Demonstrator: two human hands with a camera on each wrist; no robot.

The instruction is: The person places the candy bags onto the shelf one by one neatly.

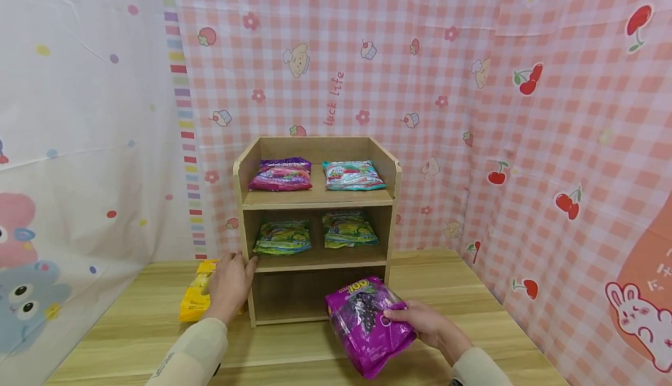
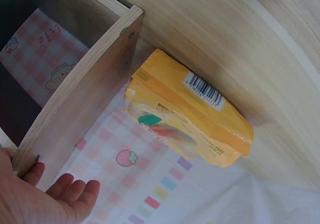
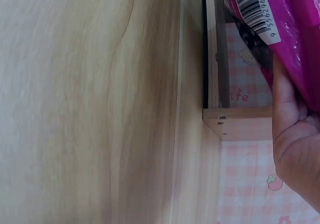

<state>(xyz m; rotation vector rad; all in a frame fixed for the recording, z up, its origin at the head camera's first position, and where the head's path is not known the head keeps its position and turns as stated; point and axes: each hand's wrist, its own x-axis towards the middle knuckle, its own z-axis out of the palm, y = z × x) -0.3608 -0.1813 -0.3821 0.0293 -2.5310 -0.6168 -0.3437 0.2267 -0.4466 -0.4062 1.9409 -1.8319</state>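
My right hand (image 1: 427, 323) grips a purple bag of grape candy (image 1: 362, 325) by its right side, tilted in front of the bottom tier of a small wooden shelf (image 1: 317, 267). In the right wrist view, the thumb lies along the purple bag (image 3: 295, 43) near its barcode; the other fingers are mostly hidden. At the shelf's left side, my left hand (image 1: 231, 284) holds the edge of the side panel (image 2: 82, 93) between thumb and forefinger, its other fingers loosely bent. Just left of that hand, a yellow bag (image 1: 196, 298) stands on the table.
A pink-purple bag (image 1: 282, 176) and a teal-white bag (image 1: 354, 176) lie on the top tier. Two green bags, the left one (image 1: 283, 238) and the right one (image 1: 349, 230), lie on the middle tier. Printed curtains (image 1: 336, 53) surround the wooden table (image 1: 446, 281).
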